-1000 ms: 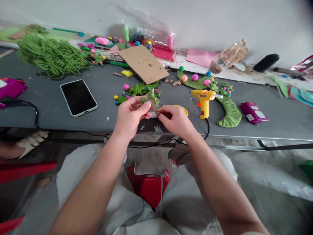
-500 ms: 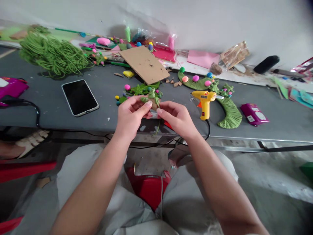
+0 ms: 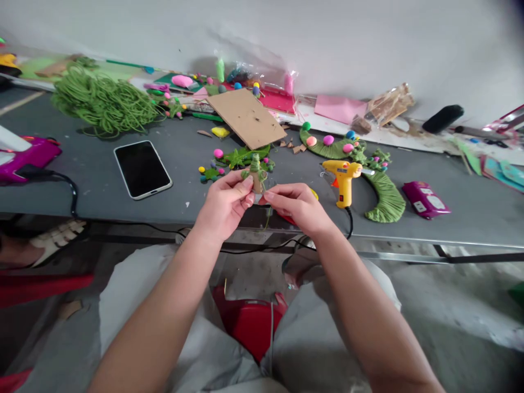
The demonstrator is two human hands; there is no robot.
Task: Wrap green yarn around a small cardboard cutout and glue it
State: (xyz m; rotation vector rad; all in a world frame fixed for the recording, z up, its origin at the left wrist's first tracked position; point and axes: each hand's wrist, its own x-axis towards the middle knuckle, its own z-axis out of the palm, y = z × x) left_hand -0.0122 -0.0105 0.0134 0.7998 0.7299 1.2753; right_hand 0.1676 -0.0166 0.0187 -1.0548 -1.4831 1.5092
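A small cardboard piece (image 3: 257, 182), partly wrapped in green yarn, is held over the table's front edge. My left hand (image 3: 225, 204) grips it from the left between thumb and fingers. Just right of it, my right hand (image 3: 297, 204) pinches the green yarn near the piece's lower edge, and a loose strand hangs below. Behind the hands lie green leaf-like pieces with small coloured balls (image 3: 237, 158). A yellow glue gun (image 3: 344, 183) rests to the right, beside a green yarn-wrapped crescent (image 3: 385, 199).
A phone (image 3: 143, 169) lies left on the grey table (image 3: 196, 207), before a heap of green yarn (image 3: 104, 101). A cardboard sheet (image 3: 248, 119) lies behind the hands. Purple packets (image 3: 426, 200) (image 3: 39, 158) sit at both sides. A black cord runs along the front edge.
The right hand has shifted slightly right and down from the piece, its fingers now drawn together on the yarn. The piece is turned more upright. The whole view has shifted slightly.
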